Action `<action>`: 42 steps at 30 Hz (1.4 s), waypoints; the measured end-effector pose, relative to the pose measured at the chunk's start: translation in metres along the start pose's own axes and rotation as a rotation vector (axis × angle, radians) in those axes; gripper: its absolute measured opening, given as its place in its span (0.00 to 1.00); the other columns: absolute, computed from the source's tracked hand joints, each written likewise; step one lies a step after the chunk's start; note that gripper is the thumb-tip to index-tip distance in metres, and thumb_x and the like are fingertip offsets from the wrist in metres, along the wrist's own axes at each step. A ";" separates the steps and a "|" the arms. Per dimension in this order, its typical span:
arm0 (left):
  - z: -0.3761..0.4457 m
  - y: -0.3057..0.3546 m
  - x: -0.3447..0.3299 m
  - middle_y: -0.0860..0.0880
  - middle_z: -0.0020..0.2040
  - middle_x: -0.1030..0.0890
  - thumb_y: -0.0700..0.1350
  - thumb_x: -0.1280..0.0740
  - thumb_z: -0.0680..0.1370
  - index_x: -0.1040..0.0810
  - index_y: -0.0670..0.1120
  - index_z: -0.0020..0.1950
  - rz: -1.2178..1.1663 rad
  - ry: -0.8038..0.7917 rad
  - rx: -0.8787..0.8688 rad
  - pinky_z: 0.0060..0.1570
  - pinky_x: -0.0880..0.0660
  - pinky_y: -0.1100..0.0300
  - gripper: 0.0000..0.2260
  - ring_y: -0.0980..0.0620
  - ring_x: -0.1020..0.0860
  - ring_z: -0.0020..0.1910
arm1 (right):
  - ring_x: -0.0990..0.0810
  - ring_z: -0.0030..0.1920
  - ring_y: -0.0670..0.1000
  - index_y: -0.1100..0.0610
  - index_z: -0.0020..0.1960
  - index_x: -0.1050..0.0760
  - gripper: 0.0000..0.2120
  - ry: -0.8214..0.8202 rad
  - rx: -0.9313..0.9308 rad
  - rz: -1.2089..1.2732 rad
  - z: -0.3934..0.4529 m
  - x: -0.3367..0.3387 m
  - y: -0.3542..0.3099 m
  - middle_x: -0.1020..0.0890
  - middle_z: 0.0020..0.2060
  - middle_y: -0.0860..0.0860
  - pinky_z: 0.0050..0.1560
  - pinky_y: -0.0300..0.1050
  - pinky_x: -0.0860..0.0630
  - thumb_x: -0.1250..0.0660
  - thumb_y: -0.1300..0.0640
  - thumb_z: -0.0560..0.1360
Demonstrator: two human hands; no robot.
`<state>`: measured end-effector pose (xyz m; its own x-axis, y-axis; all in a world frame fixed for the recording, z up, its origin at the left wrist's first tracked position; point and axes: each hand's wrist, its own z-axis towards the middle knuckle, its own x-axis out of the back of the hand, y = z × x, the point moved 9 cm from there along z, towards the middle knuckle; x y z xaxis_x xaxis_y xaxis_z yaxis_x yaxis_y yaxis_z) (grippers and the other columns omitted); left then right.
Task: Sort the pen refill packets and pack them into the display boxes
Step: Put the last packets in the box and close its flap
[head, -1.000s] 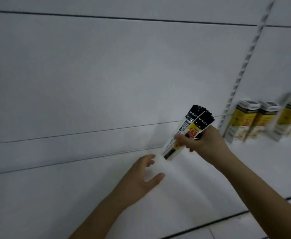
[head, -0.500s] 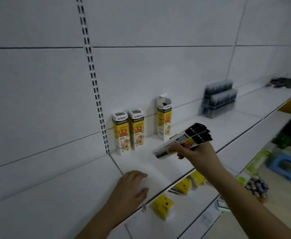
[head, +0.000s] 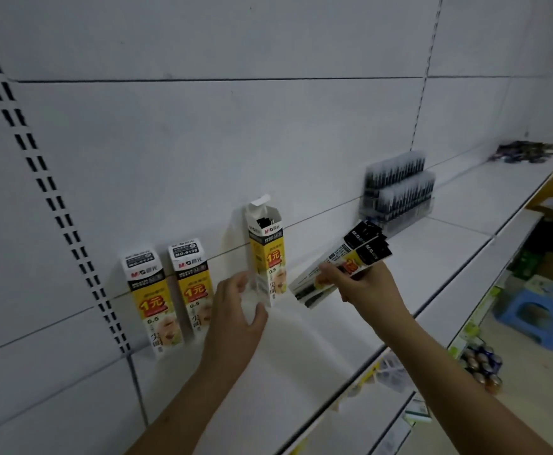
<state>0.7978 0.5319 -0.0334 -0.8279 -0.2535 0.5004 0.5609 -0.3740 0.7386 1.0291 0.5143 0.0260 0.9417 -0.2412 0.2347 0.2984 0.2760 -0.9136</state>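
Observation:
My right hand [head: 365, 287] grips a bundle of black, white and yellow pen refill packets [head: 344, 261], held slanted above the white shelf [head: 301, 353]. Just left of the bundle an open yellow-and-white display box [head: 266, 254] stands upright against the back wall, flap up, with dark packets showing inside. My left hand [head: 235, 315] is at that box's lower left, fingers spread and relaxed, fingertips at or near its side. Two closed display boxes, one [head: 152, 300] and another [head: 192, 287], stand further left.
A clear tiered rack of dark pens [head: 398, 192] stands further right on the shelf. Loose dark items [head: 524, 152] lie at the far right end. Lower shelves carry price tags; a blue stool [head: 536, 315] and cans [head: 481, 364] are on the floor.
The view has swung right and closer to the boxes. My left hand rose from the shelf surface to the open box. My right hand carried the packet bundle up beside that box.

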 end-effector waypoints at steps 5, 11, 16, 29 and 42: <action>0.053 -0.010 -0.012 0.54 0.65 0.30 0.45 0.27 0.75 0.40 0.50 0.75 -0.164 0.119 0.168 0.53 0.33 0.77 0.32 0.58 0.29 0.63 | 0.25 0.27 0.46 0.60 0.43 0.19 0.08 -0.017 0.115 0.043 0.061 0.002 -0.030 0.15 0.35 0.49 0.30 0.39 0.27 0.29 0.55 0.75; 0.091 -0.014 -0.049 0.62 0.49 0.21 0.44 0.25 0.74 0.28 0.55 0.57 -0.295 -0.011 0.215 0.36 0.27 0.76 0.17 0.65 0.20 0.47 | 0.28 0.27 0.50 0.62 0.43 0.18 0.17 -0.120 0.205 0.246 0.109 -0.017 -0.057 0.18 0.34 0.62 0.30 0.41 0.30 0.31 0.47 0.73; 0.086 -0.027 -0.060 0.61 0.57 0.19 0.50 0.24 0.72 0.26 0.58 0.61 -0.299 -0.041 0.227 0.53 0.23 0.65 0.20 0.64 0.22 0.56 | 0.28 0.24 0.46 0.67 0.44 0.20 0.20 -0.226 0.195 0.288 0.133 -0.029 -0.052 0.18 0.30 0.52 0.29 0.34 0.29 0.34 0.48 0.72; 0.081 0.006 -0.019 0.59 0.59 0.22 0.48 0.25 0.74 0.27 0.56 0.65 -0.137 0.159 0.020 0.57 0.28 0.69 0.22 0.58 0.23 0.61 | 0.24 0.29 0.48 0.47 0.48 0.18 0.08 -0.424 0.447 0.276 0.138 -0.011 -0.072 0.16 0.42 0.57 0.34 0.37 0.25 0.33 0.46 0.75; 0.078 0.008 -0.025 0.57 0.63 0.22 0.49 0.26 0.74 0.28 0.54 0.67 -0.176 0.141 -0.014 0.62 0.26 0.56 0.22 0.53 0.24 0.65 | 0.21 0.33 0.50 0.45 0.51 0.19 0.13 -0.555 0.449 0.204 0.120 -0.013 -0.077 0.16 0.47 0.54 0.33 0.42 0.22 0.31 0.40 0.71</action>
<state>0.8228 0.6050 -0.0049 -0.9052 -0.3050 0.2958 0.4088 -0.4351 0.8022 1.0125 0.6080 0.1334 0.8899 0.3282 0.3167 0.0323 0.6474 -0.7615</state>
